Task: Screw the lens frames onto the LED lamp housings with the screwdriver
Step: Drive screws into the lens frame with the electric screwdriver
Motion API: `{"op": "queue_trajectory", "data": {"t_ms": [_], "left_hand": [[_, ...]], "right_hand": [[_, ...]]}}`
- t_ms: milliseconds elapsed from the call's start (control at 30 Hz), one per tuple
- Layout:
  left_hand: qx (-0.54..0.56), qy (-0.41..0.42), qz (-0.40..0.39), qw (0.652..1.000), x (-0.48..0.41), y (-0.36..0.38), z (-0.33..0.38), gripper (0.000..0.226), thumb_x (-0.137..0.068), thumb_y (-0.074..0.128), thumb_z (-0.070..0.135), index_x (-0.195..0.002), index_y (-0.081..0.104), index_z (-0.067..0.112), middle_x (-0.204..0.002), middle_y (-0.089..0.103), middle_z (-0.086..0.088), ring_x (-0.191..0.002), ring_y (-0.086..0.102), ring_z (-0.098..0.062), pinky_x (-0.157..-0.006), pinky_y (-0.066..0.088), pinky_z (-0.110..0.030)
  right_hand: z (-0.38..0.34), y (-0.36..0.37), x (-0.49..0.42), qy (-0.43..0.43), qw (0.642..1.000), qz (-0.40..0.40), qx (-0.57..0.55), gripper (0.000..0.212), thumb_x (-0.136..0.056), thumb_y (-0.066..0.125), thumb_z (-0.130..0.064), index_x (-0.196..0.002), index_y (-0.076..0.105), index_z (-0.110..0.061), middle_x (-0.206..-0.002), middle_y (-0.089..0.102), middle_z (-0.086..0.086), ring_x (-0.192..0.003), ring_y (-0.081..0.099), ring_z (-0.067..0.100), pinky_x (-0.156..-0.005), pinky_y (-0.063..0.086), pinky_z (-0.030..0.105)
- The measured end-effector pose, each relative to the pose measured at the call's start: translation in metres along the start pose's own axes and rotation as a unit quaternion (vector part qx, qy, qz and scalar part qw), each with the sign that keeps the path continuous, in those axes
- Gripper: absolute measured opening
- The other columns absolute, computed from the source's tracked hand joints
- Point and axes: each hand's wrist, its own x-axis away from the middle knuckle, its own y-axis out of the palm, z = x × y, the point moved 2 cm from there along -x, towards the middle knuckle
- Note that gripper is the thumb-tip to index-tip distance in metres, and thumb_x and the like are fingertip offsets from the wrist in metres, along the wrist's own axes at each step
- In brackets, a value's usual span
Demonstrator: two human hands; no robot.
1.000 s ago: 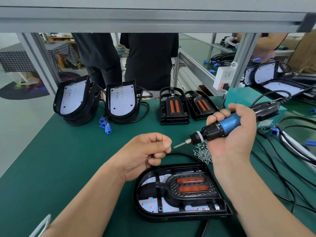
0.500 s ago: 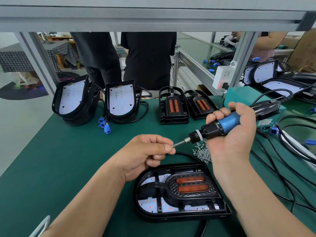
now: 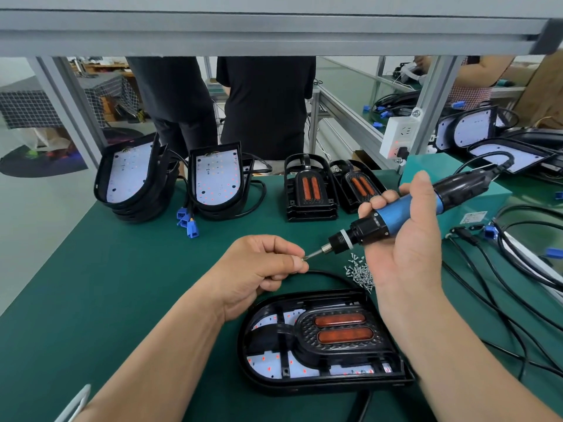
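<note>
Right hand [image 3: 405, 248]: fingers and thumb wrapped tight round the blue-and-black electric screwdriver [image 3: 405, 208], which is held above the bench [image 3: 106, 284] with its bit sloping down to the left. Left hand [image 3: 262, 269]: fingers curled, thumb and forefinger pinching a small screw [image 3: 303, 259] against the bit tip. A loose pile of screws [image 3: 359, 272] lies just beside the right wrist. Below both hands, near the bench's near edge, a black D-shaped LED lamp housing [image 3: 320, 388] lies flat; its white board shows red dots. Seated in it is a black lens frame [image 3: 341, 348] bearing two orange oblong lenses. Stacked housings [image 3: 131, 178] and spare lens frames [image 3: 307, 190] stand along the far edge.
</note>
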Motion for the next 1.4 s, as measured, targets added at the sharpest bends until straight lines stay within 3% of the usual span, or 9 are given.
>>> {"op": "queue_trajectory", "data": {"t_ms": [400, 600, 767, 1233, 1400], "left_hand": [[-0.017, -0.002, -0.044, 0.999, 0.001, 0.000, -0.001, 0.037, -0.076, 0.081, 0.003, -0.111, 0.068, 0.000, -0.092, 0.073, -0.020, -0.054, 0.039, -0.008, -0.044, 0.030, -0.016], [0.020, -0.005, -0.036, 0.999, -0.001, -0.004, -0.002, 0.014, -0.086, 0.078, -0.006, -0.096, 0.076, 0.004, -0.088, 0.071, -0.017, -0.054, 0.040, -0.008, -0.046, 0.032, -0.016], [0.035, -0.009, -0.049, 0.998, -0.002, -0.006, -0.003, 0.021, -0.096, 0.066, -0.004, -0.097, 0.084, 0.008, -0.088, 0.071, -0.012, -0.057, 0.040, -0.008, -0.048, 0.032, -0.015], [0.022, -0.012, -0.030, 0.999, -0.002, -0.003, -0.004, 0.017, -0.093, 0.067, -0.010, -0.101, 0.077, 0.000, -0.086, 0.072, -0.015, -0.054, 0.040, -0.007, -0.046, 0.032, -0.015], [0.020, -0.010, -0.025, 0.999, -0.002, -0.002, -0.003, 0.021, -0.092, 0.069, -0.010, -0.092, 0.083, 0.006, -0.086, 0.073, -0.015, -0.055, 0.041, -0.007, -0.046, 0.033, -0.015]], "right_hand": [[0.004, -0.005, 0.002, 0.011, 1.000, 0.012, -0.008, 0.035, -0.099, 0.075, -0.039, -0.110, 0.054, -0.014, -0.081, 0.058, 0.000, -0.071, 0.059, 0.017, -0.078, 0.056, 0.036], [-0.005, -0.007, -0.002, -0.003, 1.000, 0.016, -0.027, 0.030, -0.098, 0.075, -0.036, -0.106, 0.056, -0.015, -0.081, 0.058, 0.000, -0.069, 0.058, 0.017, -0.076, 0.057, 0.035], [-0.006, -0.008, -0.002, -0.004, 1.000, 0.009, -0.030, 0.026, -0.099, 0.074, -0.034, -0.102, 0.057, -0.015, -0.081, 0.057, 0.000, -0.068, 0.057, 0.017, -0.074, 0.056, 0.035], [-0.004, -0.003, 0.001, -0.003, 1.000, -0.006, -0.013, 0.025, -0.100, 0.071, -0.030, -0.107, 0.053, -0.015, -0.079, 0.056, -0.002, -0.068, 0.056, 0.015, -0.074, 0.055, 0.033], [-0.004, -0.002, 0.002, -0.006, 1.000, -0.015, -0.011, 0.026, -0.100, 0.071, -0.028, -0.110, 0.052, -0.014, -0.080, 0.055, -0.001, -0.068, 0.056, 0.016, -0.074, 0.055, 0.033]]}}
